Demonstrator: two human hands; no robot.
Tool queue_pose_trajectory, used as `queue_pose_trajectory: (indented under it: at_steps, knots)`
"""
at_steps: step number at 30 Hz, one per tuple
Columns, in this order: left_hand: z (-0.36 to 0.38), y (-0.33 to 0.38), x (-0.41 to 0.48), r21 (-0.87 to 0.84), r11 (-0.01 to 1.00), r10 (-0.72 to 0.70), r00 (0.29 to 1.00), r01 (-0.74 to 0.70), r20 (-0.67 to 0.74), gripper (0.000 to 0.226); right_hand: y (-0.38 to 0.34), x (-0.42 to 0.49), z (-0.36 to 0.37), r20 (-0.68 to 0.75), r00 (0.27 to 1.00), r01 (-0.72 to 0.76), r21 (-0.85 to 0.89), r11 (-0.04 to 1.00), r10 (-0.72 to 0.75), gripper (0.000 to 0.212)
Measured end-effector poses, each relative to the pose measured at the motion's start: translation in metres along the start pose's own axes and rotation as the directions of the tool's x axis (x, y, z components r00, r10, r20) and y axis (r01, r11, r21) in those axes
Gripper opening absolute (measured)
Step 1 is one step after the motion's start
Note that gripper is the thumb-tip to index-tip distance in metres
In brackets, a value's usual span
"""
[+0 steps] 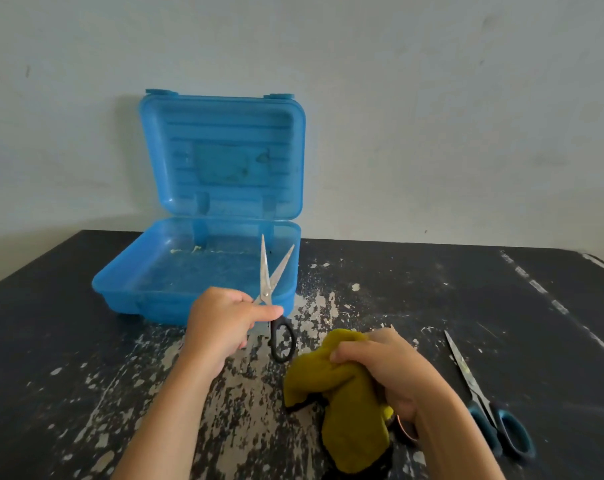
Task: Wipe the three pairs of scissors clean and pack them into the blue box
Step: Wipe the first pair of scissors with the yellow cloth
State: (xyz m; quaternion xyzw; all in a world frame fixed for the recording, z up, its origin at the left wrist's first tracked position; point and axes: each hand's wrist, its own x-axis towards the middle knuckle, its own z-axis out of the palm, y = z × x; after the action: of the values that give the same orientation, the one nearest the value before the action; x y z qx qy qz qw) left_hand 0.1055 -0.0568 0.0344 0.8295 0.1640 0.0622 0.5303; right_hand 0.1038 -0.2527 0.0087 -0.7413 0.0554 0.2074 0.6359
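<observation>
Right hand [394, 372] clutches crumpled mustard-yellow cloth [349, 420]; left hand [224, 323] pinches open black-handled steel scissors [264, 271] before open blue plastic box [131, 296].

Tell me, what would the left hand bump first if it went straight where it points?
Probably the blue box: the left hand holds the black-handled scissors, whose open blades aim at its front wall. Depth is hard to judge.

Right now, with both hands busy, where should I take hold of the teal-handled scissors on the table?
By the teal handle loops, from above at the near end. The teal-handled scissors lie flat, blades closed, tip pointing away, so the loops sit nearest the right hand.
</observation>
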Motion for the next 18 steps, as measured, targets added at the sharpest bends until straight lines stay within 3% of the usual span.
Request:
queue_pose_trajectory:
  at_steps: [5, 9, 16, 18]
  knots:
    - [-0.006, -0.021, -0.025, 0.041, 0.998, -0.050, 0.995, 0.046, 0.089, 0.038, 0.012, -0.016, 0.010, -0.039, 0.964, 0.261, -0.052, 0.964, -0.263, 0.007]
    - [-0.002, -0.032, -0.037, 0.013, 0.998, -0.056, 0.990, 0.055, 0.129, 0.022, 0.019, -0.022, 0.019, -0.131, 0.920, 0.380, 0.076, 0.922, -0.368, 0.004]
    - [-0.005, -0.038, -0.039, 0.011, 1.000, -0.022, 0.995, 0.021, 0.095, 0.025, 0.027, -0.022, 0.037, -0.203, 0.777, 0.565, -0.192, 0.803, -0.595, 0.017]
    - [-0.004, -0.039, -0.042, 0.031, 0.999, -0.024, 0.994, 0.021, 0.109, 0.026, 0.025, -0.025, 0.041, -0.198, 0.755, 0.586, -0.224, 0.779, -0.625, 0.010]
